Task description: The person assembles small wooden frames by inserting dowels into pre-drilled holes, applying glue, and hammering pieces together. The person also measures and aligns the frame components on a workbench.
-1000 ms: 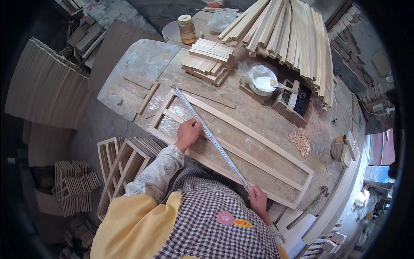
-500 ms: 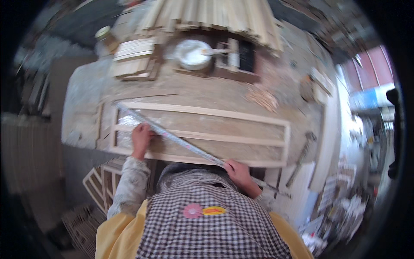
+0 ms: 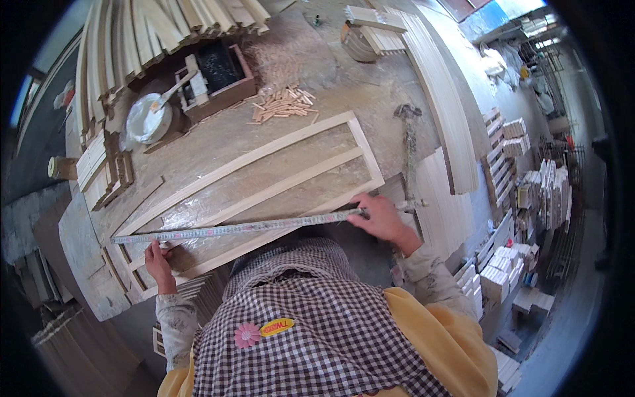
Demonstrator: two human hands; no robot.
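Note:
A light wooden frame (image 3: 261,192) with a middle bar lies flat on the worktable. A tape measure (image 3: 231,229) stretches slantwise over it, from the far left corner toward the near right corner. My left hand (image 3: 159,266) pinches the blade near its left end, thumb and finger at the lower edge. My right hand (image 3: 382,218) grips the tape's other end beside the near rail, close to the right corner. The tape's case, if there, is hidden in that hand. A hammer (image 3: 409,142) lies just beyond my right hand.
Small wooden dowels (image 3: 284,104) are heaped beyond the frame. Past its far left stand a white glue bucket (image 3: 147,120) with a brush, a wooden box (image 3: 225,73), and stacked strips (image 3: 142,33). Long boards (image 3: 433,99) line the table's right side.
The view has turned, so the table appears rotated. My right hand has moved rightward along the near rail toward the corner, drawing the tape with it. My left hand stays near the tape's left end.

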